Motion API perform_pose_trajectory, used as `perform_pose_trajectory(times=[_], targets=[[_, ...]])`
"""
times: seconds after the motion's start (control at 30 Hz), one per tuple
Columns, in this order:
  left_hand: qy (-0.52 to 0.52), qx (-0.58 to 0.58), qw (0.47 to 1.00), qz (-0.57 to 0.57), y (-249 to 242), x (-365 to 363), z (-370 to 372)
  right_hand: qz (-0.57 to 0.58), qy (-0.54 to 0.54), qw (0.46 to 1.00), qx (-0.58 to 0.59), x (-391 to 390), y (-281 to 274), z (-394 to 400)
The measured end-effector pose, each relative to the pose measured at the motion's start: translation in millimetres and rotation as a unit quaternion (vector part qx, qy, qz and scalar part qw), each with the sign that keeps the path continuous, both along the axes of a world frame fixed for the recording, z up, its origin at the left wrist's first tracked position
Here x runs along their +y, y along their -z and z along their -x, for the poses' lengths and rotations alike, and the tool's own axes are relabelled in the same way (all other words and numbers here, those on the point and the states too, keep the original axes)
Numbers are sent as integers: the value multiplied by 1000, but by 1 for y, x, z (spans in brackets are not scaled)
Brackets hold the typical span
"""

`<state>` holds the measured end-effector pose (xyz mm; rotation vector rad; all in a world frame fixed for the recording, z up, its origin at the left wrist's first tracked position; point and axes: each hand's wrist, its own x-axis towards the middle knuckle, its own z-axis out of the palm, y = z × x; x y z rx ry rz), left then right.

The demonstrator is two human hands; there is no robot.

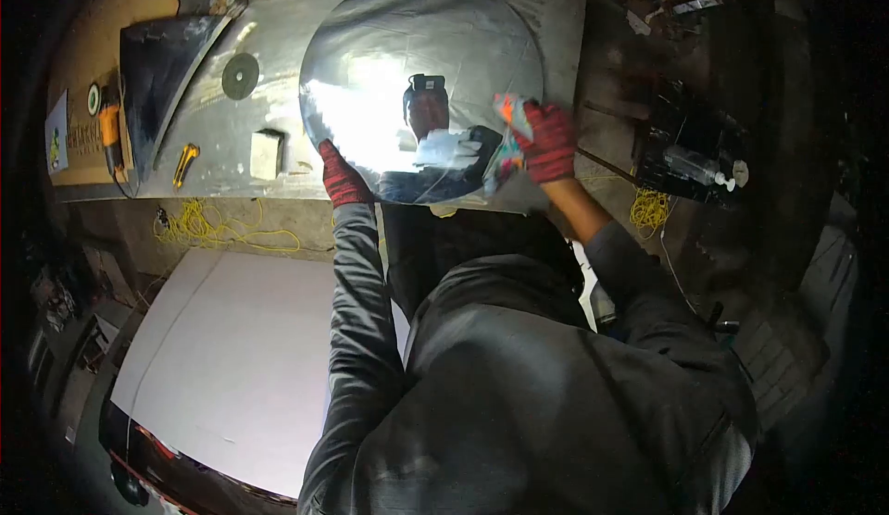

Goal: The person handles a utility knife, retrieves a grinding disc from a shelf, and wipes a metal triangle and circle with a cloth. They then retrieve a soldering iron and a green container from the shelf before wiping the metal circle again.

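Observation:
A large round shiny disc (463,43) lies on the grey workbench (278,43) and reflects a bright light. My left hand (343,177), in a red and black glove, grips the disc's lower left edge. My right hand (548,143), gloved the same way, is closed on a colourful cloth (507,135) at the disc's lower right edge. Part of the cloth hangs below the fingers and shows again in the disc's reflection.
Left of the disc lie a dark abrasive wheel (240,76), a pale block (267,154), a yellow cutter (186,165), a dark triangular sheet (167,70) and an orange power tool (110,135). A clear bottle (694,165) lies at the right. Yellow cord (208,226) hangs below the bench.

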<state>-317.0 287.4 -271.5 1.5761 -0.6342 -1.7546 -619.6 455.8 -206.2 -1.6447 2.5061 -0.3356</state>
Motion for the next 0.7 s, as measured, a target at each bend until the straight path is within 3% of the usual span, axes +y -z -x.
perform_pose_trajectory(times=[0.1,0.33,0.37,0.43,0.53,0.6,0.7], targets=[[-6,19,1000,-11,-12,1,8,42,58,997,17,-33,20,46],[-18,-13,1000,-12,4,-2,-1,100,30,990,91,-181,32,86],[-10,-7,1000,-2,1,-1,0,104,24,990,88,-206,31,79],[-18,13,999,-25,-2,-1,1,1,2,999,47,-255,16,55],[-44,-62,997,-9,-23,-1,11,34,-32,998,42,-292,-9,-5],[-67,-55,996,-24,1,-1,-3,60,-106,992,43,-323,20,-40],[-107,-56,992,-27,20,0,-14,22,-179,984,-2,-316,9,-106]])
